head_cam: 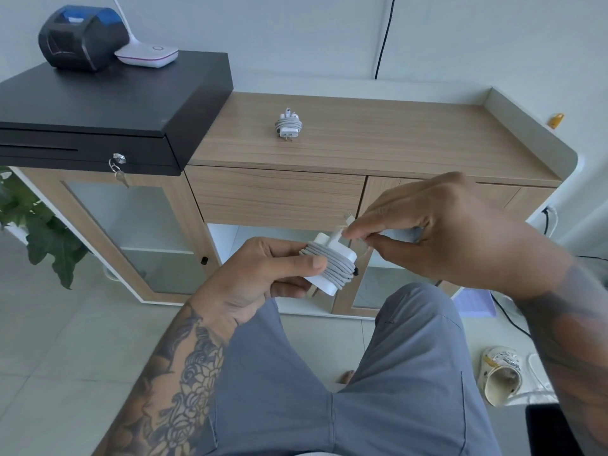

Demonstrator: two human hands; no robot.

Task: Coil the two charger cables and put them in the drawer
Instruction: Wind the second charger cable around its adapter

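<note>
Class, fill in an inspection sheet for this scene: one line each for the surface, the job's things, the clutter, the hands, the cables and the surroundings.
Surface: wooden cabinet top with a raised pale rim on the right.
Job's things: small charger, cable already wound round it, lies on the cabinet top; large charger is held in front of the closed drawer.
Clutter: black cash box with keys in its lock, carrying a dark printer and a white lamp base.
Hands: left hand grips the large charger; right hand pinches the cable end at it.
Cables: black cable hangs down the wall.
Surroundings: plant on the left, sandal on the tiled floor.
</note>
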